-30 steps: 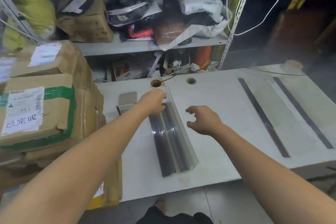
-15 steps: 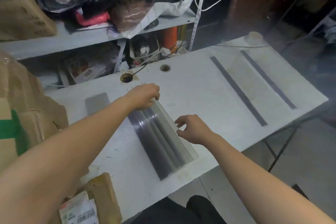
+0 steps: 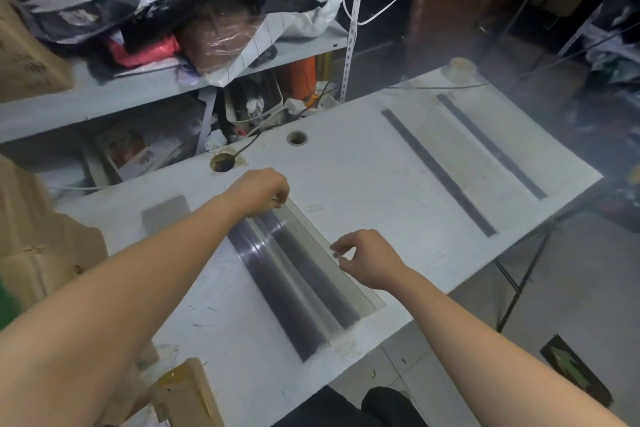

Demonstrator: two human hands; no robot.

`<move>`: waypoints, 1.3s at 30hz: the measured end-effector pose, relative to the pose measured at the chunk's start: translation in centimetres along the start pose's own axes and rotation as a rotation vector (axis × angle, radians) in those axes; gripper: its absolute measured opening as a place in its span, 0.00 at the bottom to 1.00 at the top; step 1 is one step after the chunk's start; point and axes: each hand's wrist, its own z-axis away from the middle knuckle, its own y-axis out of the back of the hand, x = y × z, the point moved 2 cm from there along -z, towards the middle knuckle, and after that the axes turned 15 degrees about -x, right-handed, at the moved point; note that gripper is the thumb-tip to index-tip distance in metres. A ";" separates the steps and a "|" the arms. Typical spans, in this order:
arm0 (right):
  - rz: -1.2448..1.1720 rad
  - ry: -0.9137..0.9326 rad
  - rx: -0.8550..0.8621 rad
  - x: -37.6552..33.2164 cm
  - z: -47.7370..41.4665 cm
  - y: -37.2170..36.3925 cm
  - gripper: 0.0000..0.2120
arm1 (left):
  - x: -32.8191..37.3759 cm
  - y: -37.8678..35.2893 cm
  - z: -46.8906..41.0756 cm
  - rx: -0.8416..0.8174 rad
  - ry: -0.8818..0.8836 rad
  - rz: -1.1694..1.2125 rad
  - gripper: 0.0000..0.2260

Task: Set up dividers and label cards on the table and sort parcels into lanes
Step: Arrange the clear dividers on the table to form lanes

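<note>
A stack of long dividers (image 3: 294, 274), clear plastic with dark strips, lies lengthwise on the white table (image 3: 363, 184). My left hand (image 3: 261, 192) grips the stack's far end with curled fingers. My right hand (image 3: 363, 258) pinches the right edge of the clear top divider about halfway along. Two more dark dividers lie apart on the table's right side, one (image 3: 438, 172) nearer the middle and one (image 3: 491, 146) further right. A grey card (image 3: 166, 215) lies flat to the left of the stack.
Cardboard parcels (image 3: 38, 253) are piled at the table's left end, and another box (image 3: 187, 392) stands at the front left. A tape roll (image 3: 462, 66) sits at the far right corner. Cluttered shelves (image 3: 156, 87) stand behind the table, which has two cable holes (image 3: 297, 138).
My right hand has moved in from beside the stack to pinch the top divider's right edge. My left hand stays on the far end. My view has swung to the right.
</note>
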 end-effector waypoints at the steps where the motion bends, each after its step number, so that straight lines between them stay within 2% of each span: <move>1: 0.002 -0.005 0.008 0.3 0.1 0.2 0.11 | 0.0 0.2 -0.3 0.004 0.001 0.011 0.03; 8: 0.007 -0.027 0.014 3.6 1.8 2.3 0.11 | 0.2 2.3 -1.9 0.068 0.019 0.124 0.02; 13: -0.011 -0.035 0.011 6.2 3.4 4.4 0.10 | 1.9 3.9 -3.6 0.104 0.032 0.168 0.06; 17: -0.001 -0.044 0.010 8.8 4.7 5.9 0.12 | 3.6 5.5 -5.3 0.114 0.060 0.178 0.09; 21: 0.015 -0.049 0.007 11.2 6.1 7.2 0.13 | 5.4 7.0 -7.2 0.134 0.051 0.136 0.05; 24: 0.019 -0.055 0.008 12.5 6.8 8.0 0.14 | 6.1 7.9 -8.8 0.131 0.056 0.140 0.06; 27: 0.008 -0.070 0.029 13.3 7.0 8.3 0.13 | 6.1 8.5 -10.6 0.109 0.028 0.119 0.08; 39: -0.031 -0.213 0.135 13.7 4.5 9.8 0.13 | 4.1 11.2 -18.1 0.111 -0.082 0.113 0.03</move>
